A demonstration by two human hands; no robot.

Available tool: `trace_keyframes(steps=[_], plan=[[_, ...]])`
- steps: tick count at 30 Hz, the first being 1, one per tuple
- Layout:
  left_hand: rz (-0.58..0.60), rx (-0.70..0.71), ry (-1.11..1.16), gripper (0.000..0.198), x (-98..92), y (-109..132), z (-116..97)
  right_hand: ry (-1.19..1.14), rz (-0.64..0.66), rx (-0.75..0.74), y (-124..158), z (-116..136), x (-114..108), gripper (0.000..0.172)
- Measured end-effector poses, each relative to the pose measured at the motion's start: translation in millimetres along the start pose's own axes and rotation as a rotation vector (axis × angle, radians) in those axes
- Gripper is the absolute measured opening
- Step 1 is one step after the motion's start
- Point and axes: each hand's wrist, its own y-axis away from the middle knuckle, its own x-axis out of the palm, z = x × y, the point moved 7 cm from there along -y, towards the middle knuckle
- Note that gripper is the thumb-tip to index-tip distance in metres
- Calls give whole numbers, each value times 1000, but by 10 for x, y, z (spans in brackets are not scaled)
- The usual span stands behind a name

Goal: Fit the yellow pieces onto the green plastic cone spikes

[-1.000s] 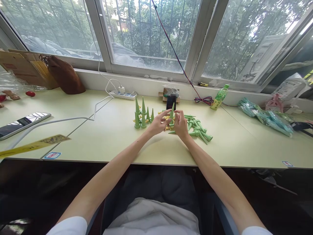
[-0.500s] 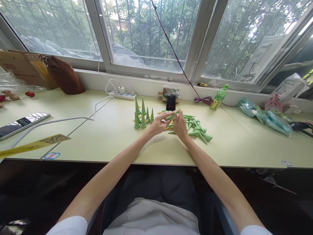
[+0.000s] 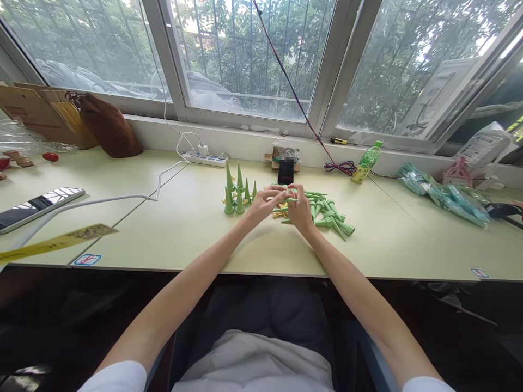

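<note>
My left hand [image 3: 265, 204] and my right hand [image 3: 300, 208] meet over the middle of the table, fingertips close together. Both are closed on a green plastic spike [image 3: 290, 200], mostly covered by the fingers. To the left, several green pointed spikes [image 3: 229, 201] stand upright in a group, with small yellow pieces among them. A loose pile of green spikes [image 3: 327, 209] lies beside my right hand. More small yellow pieces [image 3: 281, 213] lie under and between the hands, partly hidden.
Behind the hands a dark phone [image 3: 285, 171] leans on a small cardboard box [image 3: 268, 158]. A power strip [image 3: 208, 159] with a white cable [image 3: 159, 182] is at the back left. A green bottle [image 3: 366, 162] stands back right, left of plastic-wrapped packets [image 3: 445, 196]. Another phone [image 3: 38, 207] lies far left.
The spike between my hands has turned from slanting upward, with its tip showing, to nearly level and largely hidden. My fingers have drawn closer together around it.
</note>
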Motion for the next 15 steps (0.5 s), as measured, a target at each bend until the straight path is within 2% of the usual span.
trace_keyframes(steps=[5,9,15], plan=[[-106,-74,38,49,-18,-29,113,4,-47,-33,-7,29,-16,19],[-186,-260,70,53,-53,-8,239,22,-70,-58,-9,40,-26,20],[-77,-447,64,54,28,57,309,30,-74,-85,1,52,-30,19]])
